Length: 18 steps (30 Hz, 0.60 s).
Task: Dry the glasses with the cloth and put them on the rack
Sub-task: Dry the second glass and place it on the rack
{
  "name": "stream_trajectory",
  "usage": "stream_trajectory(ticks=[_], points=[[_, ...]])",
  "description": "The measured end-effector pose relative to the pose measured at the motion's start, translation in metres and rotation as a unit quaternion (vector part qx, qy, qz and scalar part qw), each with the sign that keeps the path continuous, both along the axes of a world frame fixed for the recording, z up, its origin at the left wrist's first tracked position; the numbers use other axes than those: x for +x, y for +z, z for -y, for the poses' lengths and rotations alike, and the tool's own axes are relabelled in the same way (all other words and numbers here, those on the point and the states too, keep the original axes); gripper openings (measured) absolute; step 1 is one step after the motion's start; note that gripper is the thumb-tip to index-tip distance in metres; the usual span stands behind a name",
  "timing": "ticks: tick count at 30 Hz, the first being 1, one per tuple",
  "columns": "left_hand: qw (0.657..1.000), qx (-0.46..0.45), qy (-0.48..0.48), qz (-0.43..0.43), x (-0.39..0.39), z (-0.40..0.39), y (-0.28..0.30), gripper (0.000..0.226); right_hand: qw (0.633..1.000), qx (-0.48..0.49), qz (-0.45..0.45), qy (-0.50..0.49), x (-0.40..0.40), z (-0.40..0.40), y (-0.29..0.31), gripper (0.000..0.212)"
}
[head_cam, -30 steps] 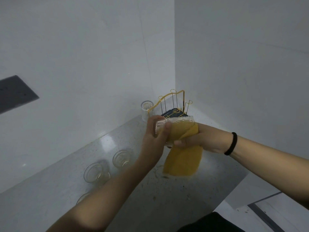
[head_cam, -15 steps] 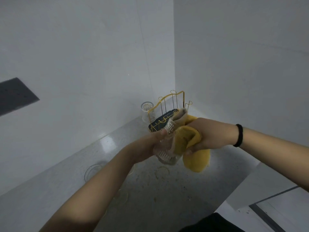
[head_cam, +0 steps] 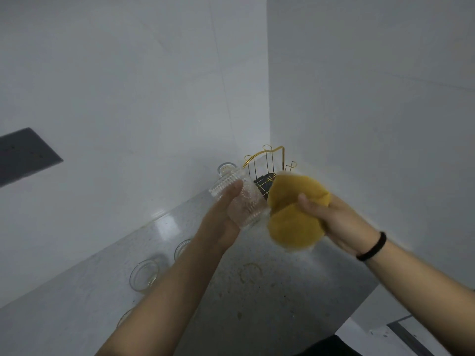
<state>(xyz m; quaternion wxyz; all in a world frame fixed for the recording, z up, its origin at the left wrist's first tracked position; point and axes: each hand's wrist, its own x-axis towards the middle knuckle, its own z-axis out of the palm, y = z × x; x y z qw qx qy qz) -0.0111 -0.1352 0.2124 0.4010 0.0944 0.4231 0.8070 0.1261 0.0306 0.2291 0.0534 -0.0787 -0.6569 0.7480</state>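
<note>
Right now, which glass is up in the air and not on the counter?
The ribbed glass gripped in the left hand. The other glasses stand on the counter, untouched, one beside the rack.

Both forearms are bare, with no sleeves showing anywhere along them. The right hand (head_cam: pixel 331 222) wears a thin black band (head_cam: pixel 372 247) around its wrist, like a hair tie, snug against it. The left hand (head_cam: pixel 221 222) and its wrist carry nothing. At six o'clock, a patch of dark clothing (head_cam: pixel 331 346) shows at the frame's edge.
</note>
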Motion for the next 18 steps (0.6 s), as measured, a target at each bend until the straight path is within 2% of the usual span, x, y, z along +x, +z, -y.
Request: stream_trajectory(ticks=[2,4,5,6,8,10,12,14,18], points=[[0.998,0.014,0.06,-0.008,0.007,-0.01,0.005,0.089,0.996,-0.083,0.03,-0.014,0.003,0.025,-0.016,0.089],[0.994,0.009,0.108,0.006,0.022,-0.022,0.008,0.055,0.979,-0.196,0.028,-0.047,0.0,0.054,-0.021,0.075],[0.992,0.0,0.124,0.02,0.03,-0.027,0.009,0.045,0.967,-0.244,0.029,-0.073,-0.005,0.066,-0.022,0.068],[0.99,-0.008,0.137,0.036,0.037,-0.031,0.008,0.044,0.955,-0.276,0.036,-0.102,-0.011,0.075,-0.023,0.065],[0.988,0.009,0.144,0.062,0.046,-0.036,0.004,0.057,0.943,-0.289,0.044,-0.157,-0.022,0.081,-0.023,0.063],[0.986,0.01,0.157,0.053,0.054,-0.041,0.003,0.064,0.932,-0.306,0.012,-0.192,-0.028,0.076,-0.017,0.059],[0.987,0.001,0.161,0.024,0.057,-0.044,0.002,0.06,0.912,-0.357,-0.011,-0.202,-0.031,0.071,-0.013,0.064],[0.988,-0.01,0.154,0.027,0.057,-0.042,0.005,0.058,0.914,-0.358,0.0,-0.188,-0.031,0.072,-0.013,0.07],[0.989,-0.045,0.136,0.026,0.048,-0.031,0.001,0.1,0.94,-0.296,0.037,-0.164,-0.027,0.091,-0.021,0.068]])
